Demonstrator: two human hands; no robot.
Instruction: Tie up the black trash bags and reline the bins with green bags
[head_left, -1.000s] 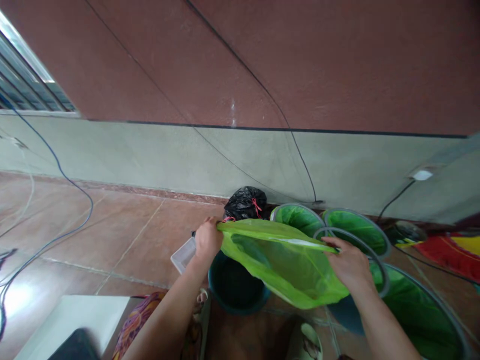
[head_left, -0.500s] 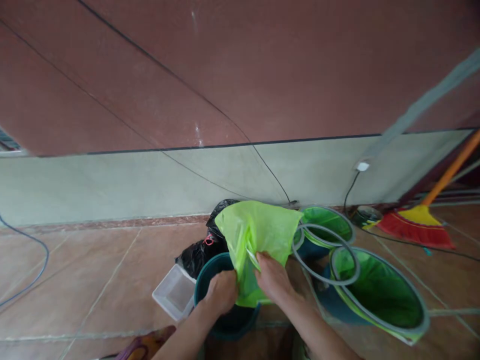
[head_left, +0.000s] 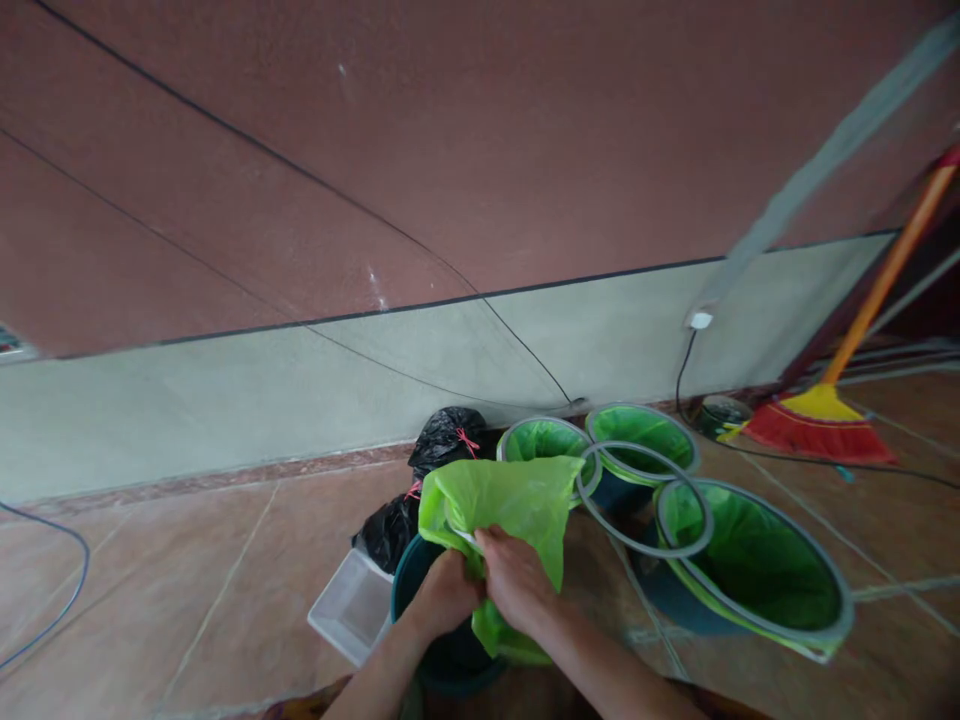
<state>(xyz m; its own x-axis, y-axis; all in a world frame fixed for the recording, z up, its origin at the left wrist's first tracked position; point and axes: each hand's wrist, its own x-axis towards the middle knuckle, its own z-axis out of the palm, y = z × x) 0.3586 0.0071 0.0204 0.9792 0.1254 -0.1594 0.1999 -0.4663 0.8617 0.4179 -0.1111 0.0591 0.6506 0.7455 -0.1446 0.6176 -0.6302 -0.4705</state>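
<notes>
Both my hands hold a light green plastic bag (head_left: 510, 505) over a dark teal bin (head_left: 442, 660) on the tiled floor. My left hand (head_left: 444, 592) pinches the bag's edge on the left. My right hand (head_left: 516, 578) grips the same edge just beside it, the two hands almost touching. The bag hangs crumpled, partly over the bin's mouth. A loose grey ring (head_left: 646, 500) leans on the bins to the right.
Three bins lined with green bags (head_left: 750, 560) (head_left: 641, 435) (head_left: 546, 442) stand to the right. Tied black bags (head_left: 446, 440) lie by the wall, a clear plastic tray (head_left: 349, 605) on the left. A red and yellow broom (head_left: 821, 420) leans at far right; cables run along the wall.
My hands, wide apart stretching the bag a second ago, have come together over the teal bin. The bag has dropped lower and crumpled. My view has swung right.
</notes>
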